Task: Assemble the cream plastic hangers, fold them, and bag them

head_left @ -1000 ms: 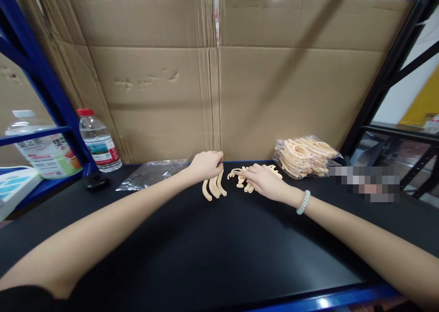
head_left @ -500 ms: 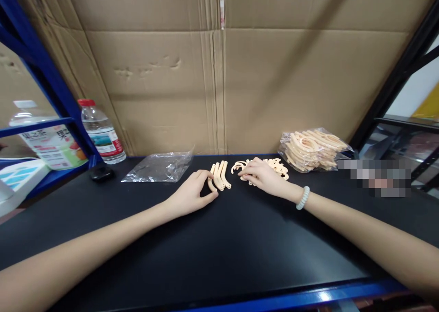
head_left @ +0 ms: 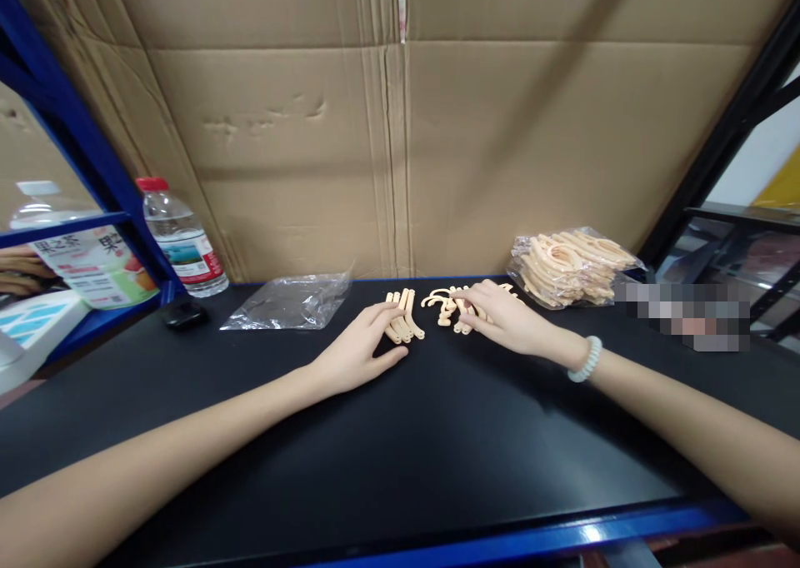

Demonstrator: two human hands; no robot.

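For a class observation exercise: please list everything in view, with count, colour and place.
Table: one, black, blue edge, foreground
Cardboard sheets: at least two, brown, behind table
Curved pieces: about four, pale tan, mid-table, side by side
Loose pile: count unclear, pale tan, right of those
Bagged bundle: one, pale tan, back right
Flat bag: one, clear, back left
Red-capped bottle: one, clear, left rear
Dark object: one, black, beside that bottle
White-capped bottle: one, clear, far left
Pale item: one, white and blue, far left
Frame: one, blue, left
Second frame: one, black, right
Bracelet: one, pale green, right wrist
Left hand: one, bare, fingers over curved pieces
Right hand: one, bare, fingers at loose pile
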